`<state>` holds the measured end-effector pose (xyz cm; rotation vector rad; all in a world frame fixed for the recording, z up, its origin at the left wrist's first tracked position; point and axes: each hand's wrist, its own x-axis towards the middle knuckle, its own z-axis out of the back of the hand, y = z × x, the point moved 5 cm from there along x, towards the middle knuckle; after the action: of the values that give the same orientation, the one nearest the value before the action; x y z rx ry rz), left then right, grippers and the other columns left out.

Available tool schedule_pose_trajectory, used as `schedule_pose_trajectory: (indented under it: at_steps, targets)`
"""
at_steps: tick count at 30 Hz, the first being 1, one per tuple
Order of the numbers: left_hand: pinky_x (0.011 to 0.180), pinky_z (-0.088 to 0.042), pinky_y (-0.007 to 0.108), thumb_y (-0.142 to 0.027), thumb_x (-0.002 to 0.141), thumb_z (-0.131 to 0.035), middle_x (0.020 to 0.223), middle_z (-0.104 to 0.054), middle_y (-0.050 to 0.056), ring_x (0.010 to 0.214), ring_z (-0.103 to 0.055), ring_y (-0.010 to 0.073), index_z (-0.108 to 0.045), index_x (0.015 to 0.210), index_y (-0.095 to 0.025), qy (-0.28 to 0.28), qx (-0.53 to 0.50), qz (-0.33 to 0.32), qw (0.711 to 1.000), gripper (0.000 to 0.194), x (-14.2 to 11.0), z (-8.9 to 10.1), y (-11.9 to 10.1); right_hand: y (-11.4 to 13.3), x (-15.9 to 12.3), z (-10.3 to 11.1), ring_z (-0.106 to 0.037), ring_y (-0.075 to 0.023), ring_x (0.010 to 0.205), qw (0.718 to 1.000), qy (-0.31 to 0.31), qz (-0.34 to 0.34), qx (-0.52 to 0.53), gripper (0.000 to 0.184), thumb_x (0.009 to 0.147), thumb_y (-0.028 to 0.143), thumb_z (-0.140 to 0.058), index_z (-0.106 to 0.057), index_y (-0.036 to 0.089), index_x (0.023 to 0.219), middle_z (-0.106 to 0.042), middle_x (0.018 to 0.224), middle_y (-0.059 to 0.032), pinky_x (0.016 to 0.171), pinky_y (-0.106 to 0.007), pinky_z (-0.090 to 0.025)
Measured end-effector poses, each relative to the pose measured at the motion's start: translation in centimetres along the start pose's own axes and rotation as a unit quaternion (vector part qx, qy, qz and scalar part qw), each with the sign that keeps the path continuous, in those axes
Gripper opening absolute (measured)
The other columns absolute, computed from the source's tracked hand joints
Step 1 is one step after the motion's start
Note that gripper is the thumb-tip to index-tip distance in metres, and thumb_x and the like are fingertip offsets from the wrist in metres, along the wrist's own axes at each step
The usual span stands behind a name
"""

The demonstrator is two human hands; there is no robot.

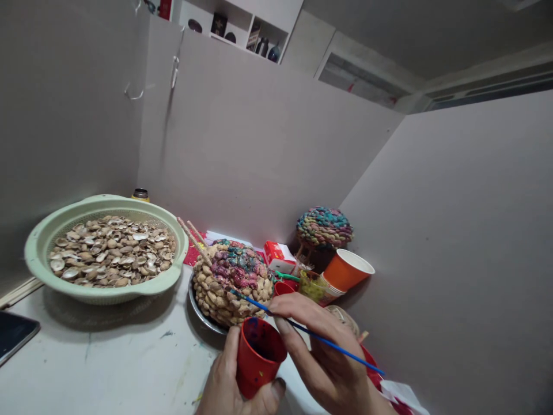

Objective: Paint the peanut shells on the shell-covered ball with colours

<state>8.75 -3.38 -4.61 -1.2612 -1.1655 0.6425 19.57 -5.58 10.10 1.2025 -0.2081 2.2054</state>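
Note:
My left hand [231, 380] is wrapped round a red cup [260, 360] with dark paint smears inside its rim. Between the thumb and fingers of my right hand [322, 354] is a thin blue paintbrush [328, 344]. Its dark tip is at the front of a rounded form covered in peanut shells [233, 282]; whether it touches the shells I cannot tell. Glossy pink, purple and teal paint covers the upper shells, while the lower ones are bare tan. The form sits in a metal bowl [199, 308], and two rope-wrapped sticks [192, 236] rise from its left side.
At left stands a pale green colander [32, 251] of shell halves, near a phone [15, 335]. Behind my right hand are an orange paper cup [343, 271], a yellow-stained clear cup [313, 286], a red-and-white box [279, 256] and another painted shell form [325, 226]. Grey partitions [259, 138] enclose the table.

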Motion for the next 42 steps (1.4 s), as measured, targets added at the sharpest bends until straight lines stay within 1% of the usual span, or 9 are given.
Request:
schedule_pose_trajectory:
  at_steps: [4,9,15,20,23,26,31,38,42]
  targets:
    - [0.101,-0.055,0.035,-0.038,0.083,-0.068,0.117,-0.074,0.01,0.12,-0.068,0.0296,-0.054,0.13,-0.019,-0.002,-0.007,-0.007,1.0,0.053,0.0,0.1,0.0,0.1,0.1,-0.3,-0.078,-0.0193,0.095,0.999,0.014,0.03,-0.015,0.03,0.091,0.001,-0.06,-0.066,0.018,0.116,-0.08,0.1,-0.009,0.091,-0.03,-0.065]
    - [0.103,-0.055,0.038,-0.036,0.085,-0.068,0.119,-0.074,0.011,0.106,-0.071,0.0259,-0.053,0.132,-0.019,-0.003,-0.002,-0.013,1.0,0.052,0.0,0.0,-0.4,0.3,0.2,0.5,-0.076,-0.0173,0.087,1.0,0.029,0.007,-0.004,0.027,0.092,0.003,-0.058,-0.065,0.02,0.112,-0.078,0.094,-0.0055,0.082,-0.027,-0.064]
    - [0.108,-0.053,0.041,-0.051,0.087,-0.071,0.132,-0.072,0.015,0.129,-0.065,0.0327,-0.051,0.141,-0.017,-0.029,-0.009,-0.023,0.999,0.066,-0.3,0.1,0.5,-0.4,-0.4,1.0,-0.076,-0.0175,0.094,1.0,0.011,-0.02,-0.006,0.026,0.095,0.006,-0.061,-0.067,0.021,0.115,-0.079,0.099,-0.0055,0.09,-0.027,-0.062]
    - [0.112,-0.052,0.04,-0.043,0.086,-0.073,0.148,-0.065,0.015,0.138,-0.06,0.0322,-0.05,0.145,-0.018,-0.056,0.002,-0.027,0.998,0.068,-0.9,0.2,1.4,-0.1,0.3,0.5,-0.077,-0.0163,0.093,1.0,0.029,-0.001,0.012,0.026,0.095,0.005,-0.061,-0.066,0.02,0.116,-0.079,0.098,-0.0053,0.089,-0.027,-0.062]
    - [0.112,-0.051,0.041,-0.038,0.085,-0.074,0.142,-0.068,0.014,0.131,-0.065,0.0297,-0.05,0.142,-0.019,-0.079,0.026,-0.031,0.996,0.065,-1.0,0.3,1.3,-0.1,0.7,0.7,-0.076,-0.0158,0.09,0.999,0.04,-0.023,0.026,0.024,0.096,0.006,-0.061,-0.066,0.021,0.114,-0.079,0.095,-0.0032,0.085,-0.026,-0.061]
    - [0.11,-0.052,0.04,-0.036,0.083,-0.076,0.135,-0.07,0.011,0.125,-0.067,0.0282,-0.052,0.138,-0.021,-0.096,0.048,-0.031,0.994,0.062,-1.1,0.4,1.0,-0.3,0.6,1.5,-0.076,-0.0147,0.089,0.997,0.03,-0.055,0.043,0.022,0.097,0.008,-0.064,-0.067,0.023,0.112,-0.079,0.096,-0.0015,0.083,-0.025,-0.06]
    - [0.102,-0.055,0.037,-0.036,0.082,-0.075,0.128,-0.073,0.009,0.118,-0.07,0.0271,-0.055,0.134,-0.023,-0.09,0.052,-0.032,0.994,0.058,-1.1,0.1,0.8,-0.9,0.2,2.2,-0.074,-0.0134,0.087,0.992,-0.008,-0.097,0.083,0.02,0.099,0.009,-0.064,-0.07,0.025,0.109,-0.077,0.093,-0.0002,0.079,-0.023,-0.06]
    - [0.105,-0.052,0.038,-0.031,0.078,-0.071,0.131,-0.072,0.011,0.12,-0.069,0.027,-0.055,0.135,-0.019,-0.051,0.044,-0.013,0.998,0.061,-0.6,-0.2,0.8,-1.1,0.9,0.5,-0.073,-0.015,0.074,0.993,-0.016,-0.077,0.085,0.014,0.097,0.009,-0.066,-0.072,0.021,0.1,-0.077,0.083,-0.0019,0.069,-0.026,-0.06]
    - [0.099,-0.055,0.037,-0.03,0.076,-0.072,0.125,-0.073,0.011,0.112,-0.071,0.0263,-0.056,0.133,-0.018,-0.027,0.044,-0.001,0.999,0.06,-0.5,-0.2,0.8,-1.3,0.9,0.6,-0.075,-0.0165,0.072,0.996,-0.025,-0.066,0.058,0.014,0.095,0.007,-0.066,-0.073,0.019,0.098,-0.078,0.083,-0.0045,0.068,-0.028,-0.063]
